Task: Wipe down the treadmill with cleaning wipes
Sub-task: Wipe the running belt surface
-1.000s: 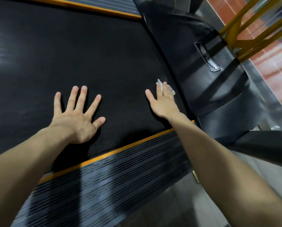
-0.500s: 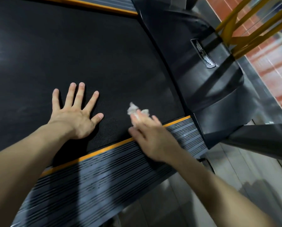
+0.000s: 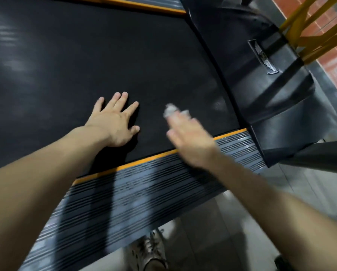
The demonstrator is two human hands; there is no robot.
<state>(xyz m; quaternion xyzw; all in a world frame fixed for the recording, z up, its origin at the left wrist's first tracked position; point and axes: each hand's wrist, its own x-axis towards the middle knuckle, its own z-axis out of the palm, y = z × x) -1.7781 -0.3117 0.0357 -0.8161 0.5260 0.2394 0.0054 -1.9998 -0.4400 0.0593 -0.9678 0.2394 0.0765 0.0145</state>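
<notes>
- Your left hand [image 3: 114,122] lay flat, palm down, on the belt [image 3: 66,55]. Its fingers were straight and fanned apart, with the thumb out toward the other hand. It held nothing.
- Your right hand [image 3: 189,137] was blurred. Its fingers read as extended and close together, laid over the wipe [image 3: 170,110]. The thumb stuck out to the left, off the wipe. No curl round the wipe could be made out.
- The wipe was white and crumpled. It sat on the belt under your right fingertips, with a wad showing past them. It lay between your left hand and the cover [image 3: 261,90], closer to the hand.
- The hands were apart, with a strip of bare belt between them. Both were near the belt's near edge, just beyond the stripe [image 3: 144,163].
- Your right wrist crossed above the orange stripe and the ribbed grey rail [image 3: 144,192]. Contact with either could not be told.
- The cover was black and glossy, right of the belt, and carried a silver badge [image 3: 265,59].
- Yellow bars [image 3: 316,26] stood at the top right, against a brick wall [image 3: 335,65].
- A pale shoe [image 3: 150,251] stood on the tiled floor [image 3: 242,222], below the rail.
</notes>
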